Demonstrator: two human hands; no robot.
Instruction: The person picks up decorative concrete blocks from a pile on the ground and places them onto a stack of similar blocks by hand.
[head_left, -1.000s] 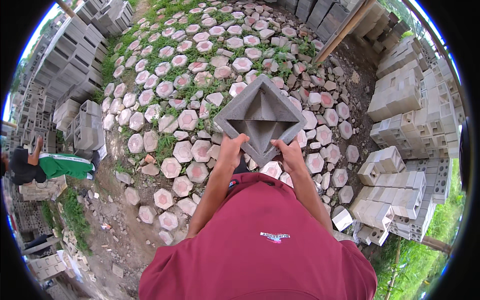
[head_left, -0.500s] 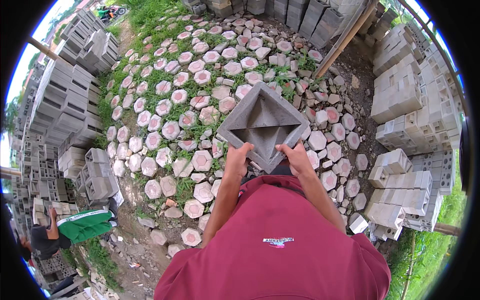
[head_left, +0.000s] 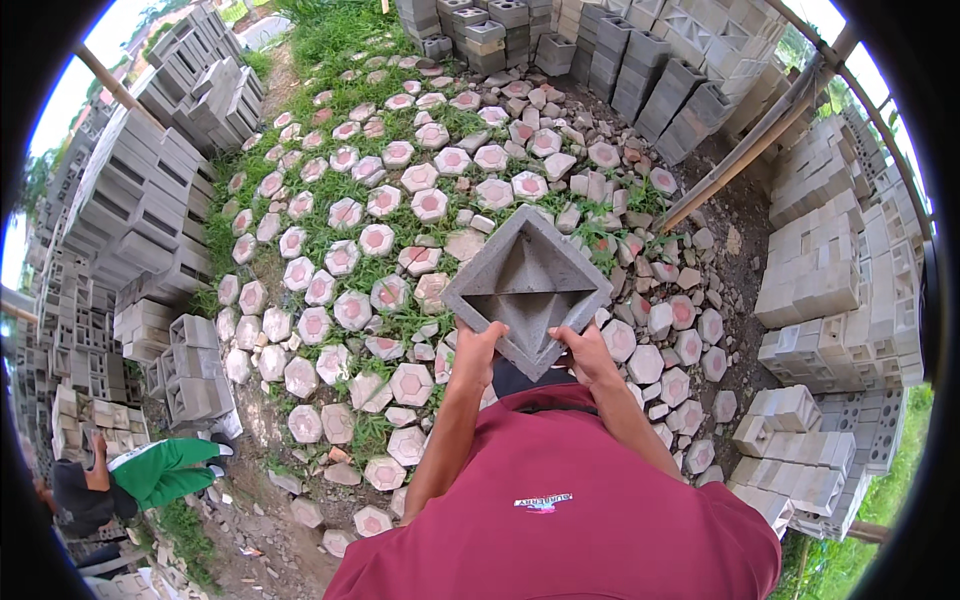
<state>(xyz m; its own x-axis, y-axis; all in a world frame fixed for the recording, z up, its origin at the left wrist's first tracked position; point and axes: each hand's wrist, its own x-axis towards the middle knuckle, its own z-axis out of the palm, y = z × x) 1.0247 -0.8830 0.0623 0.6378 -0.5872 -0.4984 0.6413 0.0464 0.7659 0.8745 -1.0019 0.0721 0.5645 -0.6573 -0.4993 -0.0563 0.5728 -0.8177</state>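
A square grey concrete ventilation block (head_left: 528, 262) is held out before me, turned so one corner points at me. Its face is hollow, with slanting inner walls and a thin ridge across the middle. My left hand (head_left: 480, 352) grips its lower left edge, thumb on the front face. On the lower right edge my right hand (head_left: 583, 350) holds it the same way, thumb on top. The other fingers of both hands are hidden behind the block.
Hexagonal pavers (head_left: 411, 384) with reddish centres lie among grass and rubble. Concrete block stacks stand left (head_left: 135, 200), right (head_left: 812, 270) and at the back (head_left: 640, 80). A bamboo pole (head_left: 740, 165) leans at the right. A person in green trousers (head_left: 170, 472) is at the lower left.
The view has shifted, so ground and stacks sit lower in the picture, with more of the back stacks showing. Both hands keep hold of the ventilation block, which appears slightly lower.
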